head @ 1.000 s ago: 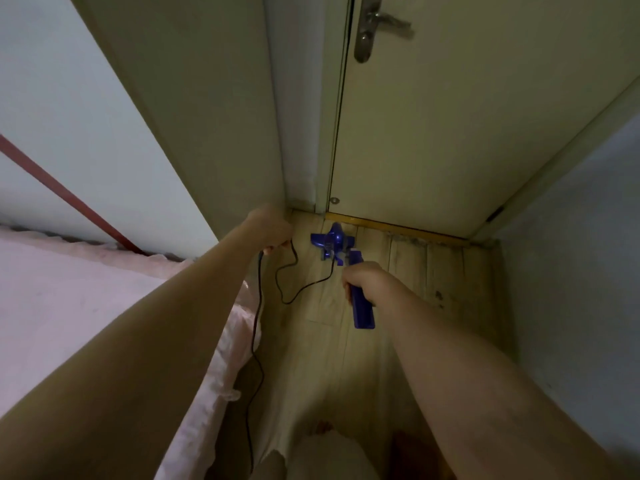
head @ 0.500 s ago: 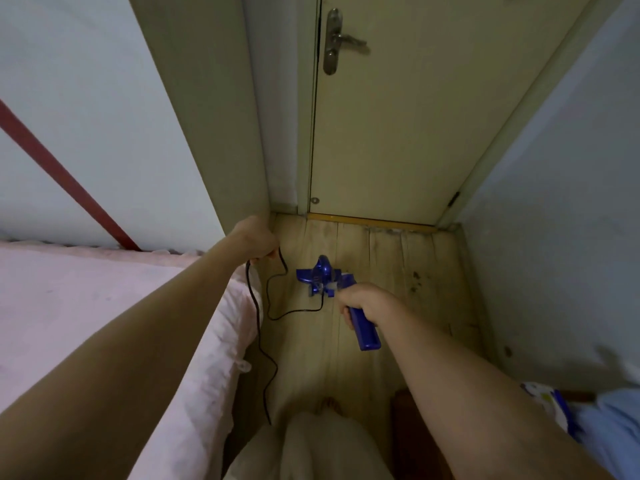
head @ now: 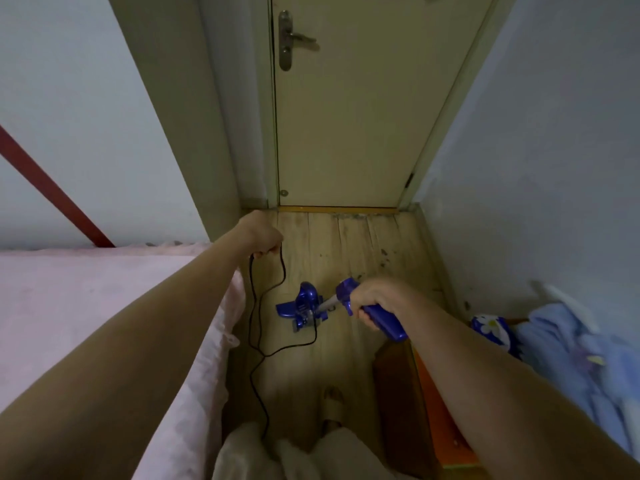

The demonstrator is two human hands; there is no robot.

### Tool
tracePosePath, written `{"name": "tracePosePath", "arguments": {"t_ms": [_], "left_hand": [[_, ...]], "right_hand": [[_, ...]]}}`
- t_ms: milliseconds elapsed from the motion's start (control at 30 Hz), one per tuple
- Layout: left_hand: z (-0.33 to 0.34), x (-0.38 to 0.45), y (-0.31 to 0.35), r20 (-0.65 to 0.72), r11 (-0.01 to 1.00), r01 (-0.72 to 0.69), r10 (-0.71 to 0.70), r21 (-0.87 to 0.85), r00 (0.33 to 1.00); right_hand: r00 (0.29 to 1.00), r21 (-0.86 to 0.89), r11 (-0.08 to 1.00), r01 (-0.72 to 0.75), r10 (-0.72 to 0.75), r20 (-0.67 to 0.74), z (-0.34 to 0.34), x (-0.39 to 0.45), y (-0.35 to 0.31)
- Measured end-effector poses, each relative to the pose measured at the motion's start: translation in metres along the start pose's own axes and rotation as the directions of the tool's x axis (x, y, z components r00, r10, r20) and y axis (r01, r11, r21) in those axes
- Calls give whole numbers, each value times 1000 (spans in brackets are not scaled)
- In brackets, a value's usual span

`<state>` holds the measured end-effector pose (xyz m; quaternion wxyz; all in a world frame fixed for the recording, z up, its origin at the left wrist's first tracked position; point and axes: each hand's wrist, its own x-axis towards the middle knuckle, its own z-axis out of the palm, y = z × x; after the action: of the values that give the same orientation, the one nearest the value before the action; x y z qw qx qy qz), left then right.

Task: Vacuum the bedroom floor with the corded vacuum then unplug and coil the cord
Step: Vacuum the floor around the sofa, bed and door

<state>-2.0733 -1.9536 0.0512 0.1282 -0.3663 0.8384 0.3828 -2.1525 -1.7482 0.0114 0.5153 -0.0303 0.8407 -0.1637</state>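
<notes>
Vacuuming the floor strip between bed and wall, seen from my head. My right hand (head: 372, 303) is wrapped around the blue handle of the vacuum (head: 349, 306), fingers curled fully about it, and the wand slopes down and left to the floor head (head: 302, 308), which sits flat on the wooden floor (head: 346, 244) in the middle of the aisle, well short of the closed door (head: 346, 116) at the far end. My left hand (head: 260, 235) is held out farther and to the left, fist closed on the black cord (head: 254, 306); from that fist one run loops down to the back of the floor head, and another hangs along the edge of the pink bed (head: 86, 306) toward my feet, where it passes out of view. I cannot see the plug or the socket. To do this stroke well, I judge that the left hand should keep the slack lifted and off to the bed side, so the head never rolls over its own cord, while the right hand keeps the head flat and works in straight, overlapping passes along the boards. The dark marks on the boards nearer the door look like dirt, though the dim light leaves that uncertain; they merit a slower pass. A wooden piece (head: 401, 393) and blue bedding (head: 571, 358) crowd the near right, so the edge there needs care.
</notes>
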Motion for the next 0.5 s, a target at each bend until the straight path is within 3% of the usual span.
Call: {"name": "tracePosePath", "arguments": {"t_ms": [167,367,500], "left_hand": [[8,-2,14,7,1000,-7,7,-3,1000],[16,12,26,-1,999,33,-33,1,999],[15,36,33,-46,992,117,-118,-37,992]], "right_hand": [[999,-17,1000,12,-13,-49,11,7,12],[994,155,988,23,-6,-113,32,49,30],[995,176,983,46,-29,-100,23,84,13]]}}
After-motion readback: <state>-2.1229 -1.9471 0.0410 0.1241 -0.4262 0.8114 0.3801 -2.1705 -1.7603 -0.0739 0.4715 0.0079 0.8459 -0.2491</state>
